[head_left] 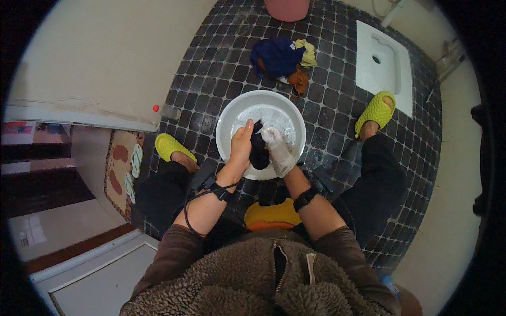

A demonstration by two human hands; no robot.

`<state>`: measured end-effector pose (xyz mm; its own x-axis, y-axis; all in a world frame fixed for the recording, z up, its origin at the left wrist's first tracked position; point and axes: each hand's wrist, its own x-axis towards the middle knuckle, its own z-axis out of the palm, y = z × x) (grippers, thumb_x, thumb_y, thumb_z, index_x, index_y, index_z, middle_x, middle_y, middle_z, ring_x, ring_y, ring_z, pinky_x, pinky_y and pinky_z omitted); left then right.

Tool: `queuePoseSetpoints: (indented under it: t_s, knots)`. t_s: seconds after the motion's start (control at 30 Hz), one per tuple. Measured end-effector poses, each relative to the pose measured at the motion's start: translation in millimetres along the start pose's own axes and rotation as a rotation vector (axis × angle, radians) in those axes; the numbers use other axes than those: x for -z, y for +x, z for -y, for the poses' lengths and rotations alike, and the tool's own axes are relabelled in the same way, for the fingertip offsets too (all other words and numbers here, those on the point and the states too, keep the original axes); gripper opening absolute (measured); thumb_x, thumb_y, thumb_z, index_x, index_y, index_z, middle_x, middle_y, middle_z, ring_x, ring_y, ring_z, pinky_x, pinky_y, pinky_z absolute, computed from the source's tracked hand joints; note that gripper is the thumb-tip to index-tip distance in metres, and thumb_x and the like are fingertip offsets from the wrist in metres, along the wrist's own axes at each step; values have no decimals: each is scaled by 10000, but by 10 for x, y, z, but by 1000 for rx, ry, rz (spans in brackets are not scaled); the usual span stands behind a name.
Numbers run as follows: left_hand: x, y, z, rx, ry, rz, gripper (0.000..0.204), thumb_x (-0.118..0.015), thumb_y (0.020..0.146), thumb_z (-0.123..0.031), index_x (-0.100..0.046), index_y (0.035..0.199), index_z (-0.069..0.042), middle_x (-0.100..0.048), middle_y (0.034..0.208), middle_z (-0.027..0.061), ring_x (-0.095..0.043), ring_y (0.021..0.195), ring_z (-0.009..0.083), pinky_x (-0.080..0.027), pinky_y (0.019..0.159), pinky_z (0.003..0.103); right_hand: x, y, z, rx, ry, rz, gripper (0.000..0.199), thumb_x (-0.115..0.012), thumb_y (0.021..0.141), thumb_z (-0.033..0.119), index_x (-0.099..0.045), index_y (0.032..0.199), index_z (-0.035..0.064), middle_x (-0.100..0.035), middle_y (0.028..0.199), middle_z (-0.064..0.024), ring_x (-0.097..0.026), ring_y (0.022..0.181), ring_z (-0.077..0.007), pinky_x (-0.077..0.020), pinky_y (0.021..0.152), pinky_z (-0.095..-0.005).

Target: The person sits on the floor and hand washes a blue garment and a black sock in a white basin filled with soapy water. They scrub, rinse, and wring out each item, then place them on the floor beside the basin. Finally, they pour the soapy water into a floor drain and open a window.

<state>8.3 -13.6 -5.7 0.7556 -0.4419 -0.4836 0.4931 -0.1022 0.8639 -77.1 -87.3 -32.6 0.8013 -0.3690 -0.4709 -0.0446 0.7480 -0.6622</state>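
Note:
A white basin (232,113) with soapy water sits on the dark tiled floor between my feet. Over it, both my hands grip a dark wet garment (258,150). My left hand (241,145) clasps its left side. My right hand (278,150), covered in suds, clasps its right side. The cloth hangs bunched between the two hands above the water.
A pile of dark blue, yellow and orange clothes (282,58) lies beyond the basin. A white squat toilet pan (382,60) is at the upper right, a pink bucket (287,8) at the top. My yellow-green slippers (375,110) flank the basin; a yellow stool (271,216) is under me.

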Motion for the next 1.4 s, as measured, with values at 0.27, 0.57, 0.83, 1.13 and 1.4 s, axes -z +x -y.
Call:
queuePoseSetpoints:
  t_s: [0.27, 0.57, 0.83, 1.13, 1.4]
  knots:
    - [235, 105, -332, -249, 20, -155, 339, -653, 748, 7, -491, 1035, -75, -569, 909, 70, -556, 743, 144, -478, 600, 255, 87, -157, 216, -123, -106, 173, 362, -628, 709, 69, -552, 1055, -5, -589, 934, -69, -568, 818, -179, -465, 741, -285]
    - [467, 119, -131, -380, 1002, 384, 298, -665, 708, -262, -602, 876, -25, -586, 727, 91, -585, 648, 244, -466, 569, 341, 350, 46, 167, 3, 365, -110, 282, -517, 654, 17, -565, 932, 20, -585, 846, -88, -587, 751, -229, -510, 680, -324]
    - [-214, -544, -25, -650, 1019, 390, 283, -611, 663, -37, -556, 940, -56, -421, 1037, 178, -452, 1034, 305, -382, 887, 366, 398, 26, -84, -129, 432, 203, 330, -495, 839, 257, -543, 1072, 27, -575, 1019, -111, -561, 932, -238, -477, 801, -362]
    - [-40, -155, 604, -1053, 1590, -46, 149, -517, 862, -179, -625, 809, -92, -518, 594, 80, -504, 518, 324, -415, 526, 424, 317, 93, -450, -129, 158, -135, 327, -544, 874, 322, -590, 964, 10, -574, 834, -48, -556, 740, -175, -483, 675, -350]
    - [467, 667, 851, -123, 1097, -167, 319, -495, 853, -337, -583, 1026, -83, -615, 776, 162, -557, 654, 397, -434, 568, 485, 256, 370, -341, -133, -88, -275, 391, -580, 835, 327, -577, 1046, -2, -595, 893, -58, -565, 756, -183, -472, 679, -320]
